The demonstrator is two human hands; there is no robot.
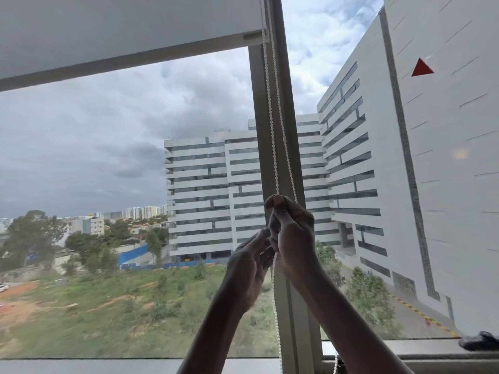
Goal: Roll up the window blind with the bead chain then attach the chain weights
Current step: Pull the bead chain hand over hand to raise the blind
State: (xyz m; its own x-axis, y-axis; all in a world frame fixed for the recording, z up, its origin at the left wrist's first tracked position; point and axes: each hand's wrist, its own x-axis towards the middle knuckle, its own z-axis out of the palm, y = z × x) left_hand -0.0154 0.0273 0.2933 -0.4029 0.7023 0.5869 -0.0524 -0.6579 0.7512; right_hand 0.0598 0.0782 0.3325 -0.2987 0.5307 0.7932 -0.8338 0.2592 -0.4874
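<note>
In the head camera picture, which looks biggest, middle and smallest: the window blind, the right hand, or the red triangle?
1. window blind, biggest; it spans the top left.
2. right hand, middle, though it sits nearer the camera, which makes it look larger.
3. red triangle, smallest.

- We see the blind (121,31) across the upper left, its bottom bar (129,60) above the open left pane.
- The window post (275,117) stands upright right of the blind, between the left pane and the right pane.
- The bead chain (271,130) hangs in two strands before the post, from the blind's right end down to the sill (405,346).
- Our right hand (293,233) is before the post, gripping the chain at mid-height.
- Our left hand (248,263) is just left of and below the right, touching it.
- A dark object (479,341) lies on the sill at far right.
- Buildings (216,190) stand behind the glass.
</note>
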